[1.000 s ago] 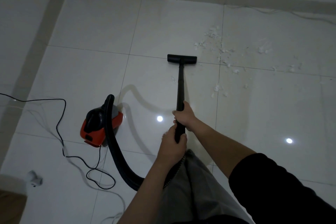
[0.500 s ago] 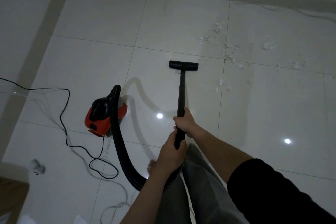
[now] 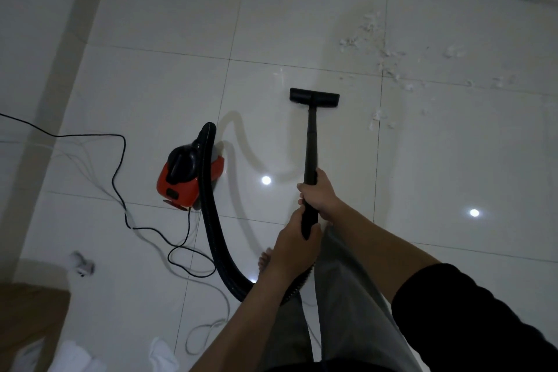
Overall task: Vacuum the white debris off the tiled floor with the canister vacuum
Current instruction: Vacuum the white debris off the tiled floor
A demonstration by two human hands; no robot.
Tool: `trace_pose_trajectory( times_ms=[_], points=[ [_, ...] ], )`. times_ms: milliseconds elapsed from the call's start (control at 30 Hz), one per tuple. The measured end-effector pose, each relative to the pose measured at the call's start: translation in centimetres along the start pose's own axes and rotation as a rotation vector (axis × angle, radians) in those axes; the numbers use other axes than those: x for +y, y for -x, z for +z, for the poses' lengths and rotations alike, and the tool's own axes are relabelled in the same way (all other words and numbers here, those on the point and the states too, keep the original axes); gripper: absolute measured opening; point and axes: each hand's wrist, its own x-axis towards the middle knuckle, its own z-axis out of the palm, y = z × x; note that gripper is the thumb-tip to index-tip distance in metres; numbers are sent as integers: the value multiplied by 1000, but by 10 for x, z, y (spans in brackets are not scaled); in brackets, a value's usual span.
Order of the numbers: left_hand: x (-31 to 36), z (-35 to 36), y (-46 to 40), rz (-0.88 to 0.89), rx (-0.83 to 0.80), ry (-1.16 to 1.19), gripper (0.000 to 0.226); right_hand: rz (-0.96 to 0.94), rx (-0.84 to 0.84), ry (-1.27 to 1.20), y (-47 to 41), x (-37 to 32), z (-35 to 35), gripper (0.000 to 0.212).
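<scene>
**Wand held two-handed, debris not yet under the nozzle**

Wand point(image 3: 311, 148): rigid black tube, reads as light plastic, smooth and a bit slick. Best grip looks like where it's held now, low on the tube near the hose joint, hands stacked for leverage. Right hand point(image 3: 320, 195) is wrapped round the tube higher up, left hand point(image 3: 294, 248) wrapped round it just below, both fists closed tight.

Nozzle point(image 3: 314, 97): flat, wide T-shaped head, hard plastic, sitting flat on the floor point(image 3: 453, 175). Should slide easily on glazed tile.

Debris point(image 3: 382, 62): white, fluffy, torn-looking scraps, probably near weightless, so likely to scatter if the head pushes air ahead of it. Scattered up and to the right of the nozzle, around the tile joints; nearest clump is near the head but apart from it. Low contrast on white tile, easy to miss bits.

Hose point(image 3: 213, 235): black, ribbed, flexible, loops from the wand end round to the canister point(image 3: 184, 178). Canister is small, red and black, rounded, standing on the floor left of the wand. Looks light enough to drag by the hose.

Cord point(image 3: 120, 160): thin, black, loose loops left of the canister. Snag risk.

Floor: large glossy tiles, lamp glare spots.
</scene>
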Motion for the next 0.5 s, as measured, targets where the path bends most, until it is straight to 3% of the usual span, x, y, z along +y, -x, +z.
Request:
trace_pose_trajectory(
  times_ms=[500],
  points=[
    [-27, 3, 34, 8, -16, -4, 32, 23, -3, -44, 27, 32, 14, 59]
  ],
)
